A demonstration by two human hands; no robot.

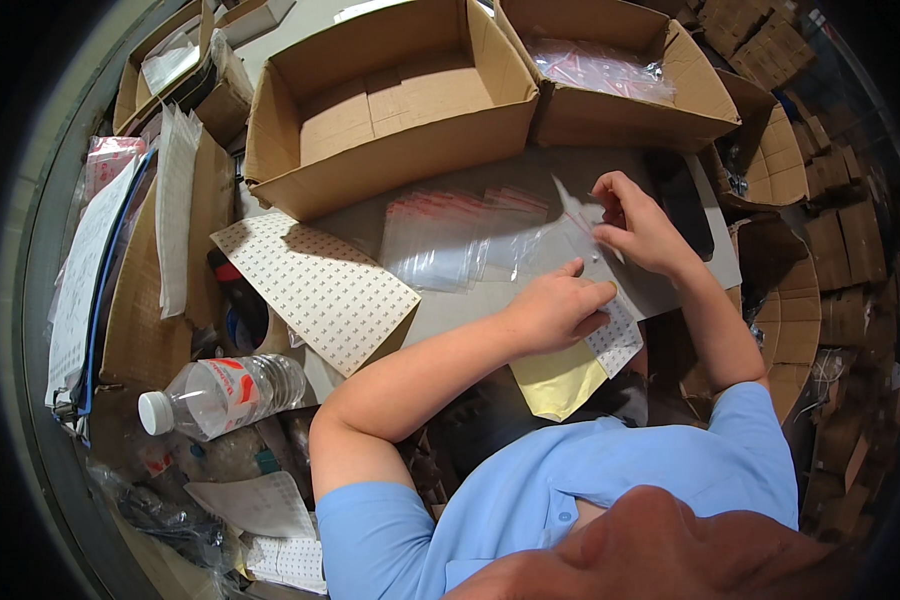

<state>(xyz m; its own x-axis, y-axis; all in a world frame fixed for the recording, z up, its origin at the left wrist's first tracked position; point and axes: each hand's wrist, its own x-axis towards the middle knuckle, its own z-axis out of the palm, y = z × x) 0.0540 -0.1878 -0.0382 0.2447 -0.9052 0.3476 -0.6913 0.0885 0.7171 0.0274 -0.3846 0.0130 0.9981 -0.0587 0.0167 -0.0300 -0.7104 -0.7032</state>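
My left hand [560, 310] is closed over a patterned white sheet [616, 338] at the table's near edge, its fingers curled and thumb raised. Under it, a yellow sheet [560, 380] hangs toward my lap. Beyond and to the right, my right hand [638, 225] has thumb and fingers bent around a thin, pale, see-through piece [574, 208]; its exact kind is unclear. Left of the hands, clear zip bags with red strips [435, 240] lie overlapped in a row. A larger patterned sheet [320, 285] rests farther left, partly against an open carton.
Two open cardboard boxes stand at the back: one bare inside [370, 105], one holding clear bags [600, 70]. A black phone-like slab [682, 205] lies right of my right hand. A plastic bottle [225, 395] lies at left. More cartons [785, 300] crowd the right.
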